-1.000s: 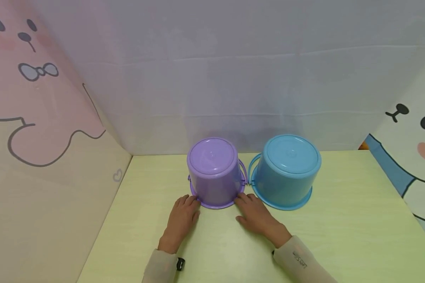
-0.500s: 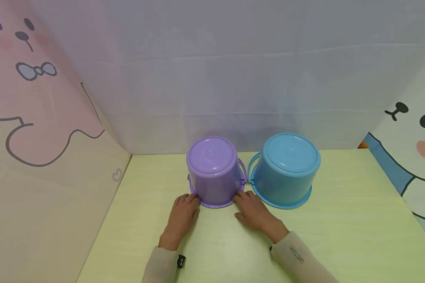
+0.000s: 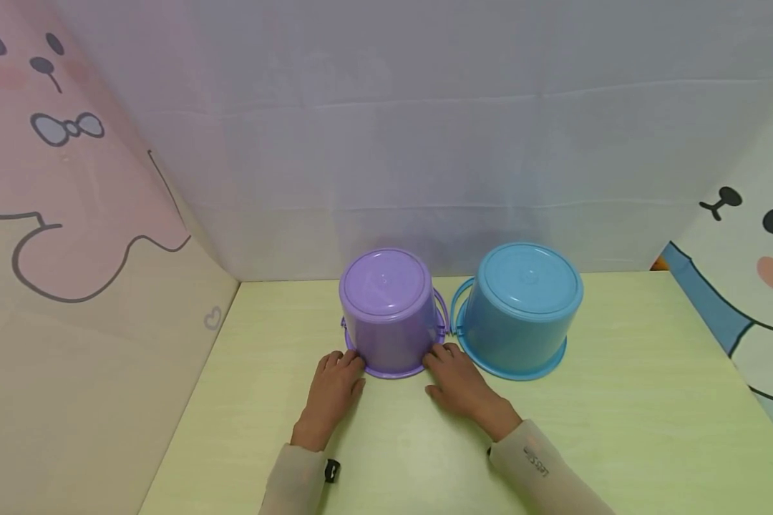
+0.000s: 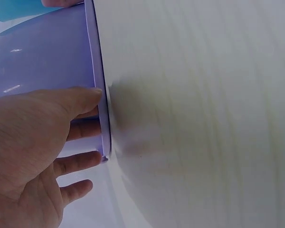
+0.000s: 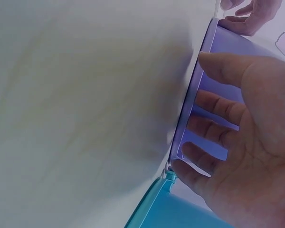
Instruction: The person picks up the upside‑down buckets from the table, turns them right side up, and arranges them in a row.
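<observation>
The purple bucket (image 3: 390, 318) stands upside down on the pale yellow tabletop (image 3: 631, 400), the left hand (image 3: 333, 383) and right hand (image 3: 460, 383) touching its rim with loosely extended fingers. Just beside it sits an upturned blue bucket (image 3: 522, 315). From here, the right sleeve's (image 3: 547, 476) dark lettering (image 3: 536, 461) starts "Lets"; the rest is unclear.

Your left sleeve (image 3: 293, 483): long, pale beige
Your left wrist's inner side: small black fitting (image 3: 331, 470)
Your right sleeve (image 3: 557, 486): matching beige, dark lettering (image 3: 536, 462)
</observation>
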{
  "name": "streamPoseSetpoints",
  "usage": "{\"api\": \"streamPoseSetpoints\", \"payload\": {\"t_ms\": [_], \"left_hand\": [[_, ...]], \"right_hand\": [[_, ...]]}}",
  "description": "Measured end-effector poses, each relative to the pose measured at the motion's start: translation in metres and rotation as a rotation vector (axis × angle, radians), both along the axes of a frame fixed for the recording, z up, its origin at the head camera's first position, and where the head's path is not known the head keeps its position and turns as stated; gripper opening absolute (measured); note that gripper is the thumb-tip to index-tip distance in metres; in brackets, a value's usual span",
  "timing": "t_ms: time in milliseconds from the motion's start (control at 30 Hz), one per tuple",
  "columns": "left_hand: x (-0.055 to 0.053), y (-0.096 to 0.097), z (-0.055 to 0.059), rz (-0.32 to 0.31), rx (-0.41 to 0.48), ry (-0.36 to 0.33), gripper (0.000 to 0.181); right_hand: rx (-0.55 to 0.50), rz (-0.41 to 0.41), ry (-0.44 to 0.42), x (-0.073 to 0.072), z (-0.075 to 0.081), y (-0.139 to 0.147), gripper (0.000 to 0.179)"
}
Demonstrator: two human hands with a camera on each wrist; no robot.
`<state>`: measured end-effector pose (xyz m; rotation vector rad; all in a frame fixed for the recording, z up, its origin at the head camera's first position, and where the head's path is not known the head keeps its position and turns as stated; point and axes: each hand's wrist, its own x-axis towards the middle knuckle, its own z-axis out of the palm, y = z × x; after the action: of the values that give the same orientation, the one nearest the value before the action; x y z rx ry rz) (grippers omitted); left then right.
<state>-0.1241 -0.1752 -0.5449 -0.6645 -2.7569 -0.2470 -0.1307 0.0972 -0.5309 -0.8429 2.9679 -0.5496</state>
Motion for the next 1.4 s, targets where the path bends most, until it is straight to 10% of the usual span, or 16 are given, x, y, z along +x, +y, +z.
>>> {"api": "streamPoseSetpoints", "payload": {"t_ms": [1400], "left_hand": [[0.005, -0.003, 0.006, 0.029, -0.007, 0.012, 0.027]], "right_hand": [[-0.025, 0.037, 0.029, 0.008, 0.014, 0.000, 0.031]]}}
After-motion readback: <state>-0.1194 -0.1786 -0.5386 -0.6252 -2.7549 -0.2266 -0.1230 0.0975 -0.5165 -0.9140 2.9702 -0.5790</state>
